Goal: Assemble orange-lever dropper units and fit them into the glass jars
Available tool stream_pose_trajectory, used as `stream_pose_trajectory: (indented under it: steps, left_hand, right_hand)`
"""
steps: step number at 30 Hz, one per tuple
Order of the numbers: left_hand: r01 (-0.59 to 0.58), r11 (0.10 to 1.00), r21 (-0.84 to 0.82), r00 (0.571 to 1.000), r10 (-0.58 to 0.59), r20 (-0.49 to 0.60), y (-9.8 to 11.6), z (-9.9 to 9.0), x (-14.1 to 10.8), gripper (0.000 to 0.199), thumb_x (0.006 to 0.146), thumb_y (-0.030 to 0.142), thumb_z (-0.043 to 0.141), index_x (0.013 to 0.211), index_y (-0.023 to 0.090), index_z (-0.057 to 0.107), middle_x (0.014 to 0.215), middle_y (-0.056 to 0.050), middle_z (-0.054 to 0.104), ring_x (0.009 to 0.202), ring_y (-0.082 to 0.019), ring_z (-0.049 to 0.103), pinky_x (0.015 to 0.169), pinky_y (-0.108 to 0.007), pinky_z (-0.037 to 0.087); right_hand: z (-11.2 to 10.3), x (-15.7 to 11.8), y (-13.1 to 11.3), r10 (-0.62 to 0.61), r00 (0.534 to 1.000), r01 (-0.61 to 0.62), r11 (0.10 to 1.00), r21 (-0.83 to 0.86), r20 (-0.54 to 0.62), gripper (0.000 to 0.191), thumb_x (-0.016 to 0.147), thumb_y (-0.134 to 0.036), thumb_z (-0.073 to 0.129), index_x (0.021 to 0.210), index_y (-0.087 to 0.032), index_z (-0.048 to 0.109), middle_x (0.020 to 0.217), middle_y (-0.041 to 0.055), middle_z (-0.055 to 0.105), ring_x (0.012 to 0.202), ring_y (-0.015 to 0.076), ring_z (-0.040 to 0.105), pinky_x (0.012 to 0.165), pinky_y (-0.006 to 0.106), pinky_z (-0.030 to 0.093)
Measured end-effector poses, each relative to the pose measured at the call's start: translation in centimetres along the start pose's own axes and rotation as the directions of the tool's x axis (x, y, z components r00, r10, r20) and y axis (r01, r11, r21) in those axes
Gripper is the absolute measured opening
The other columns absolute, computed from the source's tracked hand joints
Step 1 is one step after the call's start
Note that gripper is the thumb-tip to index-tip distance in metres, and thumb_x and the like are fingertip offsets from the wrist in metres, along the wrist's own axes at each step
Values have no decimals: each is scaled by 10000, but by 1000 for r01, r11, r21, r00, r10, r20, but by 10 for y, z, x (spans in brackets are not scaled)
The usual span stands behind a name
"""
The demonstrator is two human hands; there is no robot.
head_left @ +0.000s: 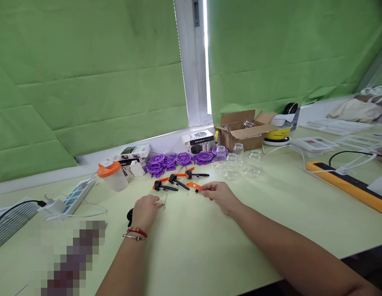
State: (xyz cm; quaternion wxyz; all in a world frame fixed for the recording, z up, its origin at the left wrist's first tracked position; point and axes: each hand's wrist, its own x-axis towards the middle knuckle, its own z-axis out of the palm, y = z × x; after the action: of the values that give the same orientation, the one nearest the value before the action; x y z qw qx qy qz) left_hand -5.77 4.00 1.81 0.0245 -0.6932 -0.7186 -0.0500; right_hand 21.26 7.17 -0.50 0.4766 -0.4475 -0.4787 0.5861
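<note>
My right hand pinches an orange flat part with a small black piece by its lower edge. To the left, my left hand lies low over the table, fingers at a thin metal rod; whether it grips the rod is unclear. Behind both hands, three black-and-orange assemblies rest side by side, their black handles pointing right. A round black object is partly hidden behind my left wrist. Purple wheel-shaped parts are piled farther back.
Clear glass or plastic jars stand before an open cardboard box. An orange-lidded cup and a power strip are at left. Printed boxes stand by the wall. An orange-and-black bar lies at right.
</note>
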Motion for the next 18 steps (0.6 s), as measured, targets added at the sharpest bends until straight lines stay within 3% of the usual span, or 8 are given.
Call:
stream_pose_trajectory:
  steps: [3,5,7,8,10,15,16,18]
  left_hand:
    - [87,995,51,993,-82,-89,-10,-13,-5,372,852,367,390,981,167,676,1107,-164,646,1053,-344,547,857,-443,377]
    - [284,952,117,955,-271,-117,-24,-16,-7,485,828,505,375,956,132,657,1055,-215,638,1015,-414,549,799,-506,393]
    - [448,894,20,894,-448,20,-38,-12,-7,610,790,612,357,961,92,628,985,-255,642,919,-429,588,704,-490,427]
    - [450,890,-73,889,-438,137,-45,-9,-6,600,776,611,388,933,81,622,931,-255,655,865,-403,613,673,-452,440]
    - [436,892,-119,893,-412,180,-53,-1,-3,520,726,601,476,828,112,623,875,-222,673,817,-368,633,644,-403,450]
    - [415,875,-248,910,-403,99,-38,3,-1,447,683,619,526,754,180,567,778,-131,676,751,-307,642,590,-349,459]
    - [382,838,-388,916,-399,40,-28,0,-2,429,656,606,575,738,186,552,734,-107,668,712,-289,639,571,-337,459]
    - [306,648,-697,916,-400,30,-5,-5,-7,419,631,582,630,732,190,520,590,-43,619,556,-225,603,501,-306,453]
  right_hand:
    - [-4,3,-1,0,1000,1,999,42,-15,246,517,-270,791,695,-154,667,650,0,618,566,93,448,537,257,316]
    - [-5,4,-2,-6,999,8,998,64,-31,252,515,-265,795,680,-152,642,620,-10,598,535,81,429,523,253,305]
    - [-6,4,-4,-6,999,9,997,81,-39,256,519,-257,792,675,-153,617,585,-21,580,506,72,410,508,247,293]
    - [-6,4,-5,-1,999,5,996,89,-39,259,524,-253,788,678,-156,603,580,-21,582,500,72,411,501,244,288]
    - [-6,3,-6,14,1000,-11,995,103,-28,259,554,-258,771,698,-164,578,618,0,619,514,83,440,495,242,289]
    - [-5,3,-3,63,998,-63,989,134,10,255,678,-317,692,867,-167,610,745,51,672,572,108,480,507,246,314]
    - [-5,3,-2,77,997,-77,986,144,9,258,688,-318,685,886,-164,621,748,52,668,573,108,475,508,246,313]
    - [-3,3,1,105,994,-106,981,165,12,242,692,-320,686,866,-158,640,757,55,662,579,106,470,511,246,311]
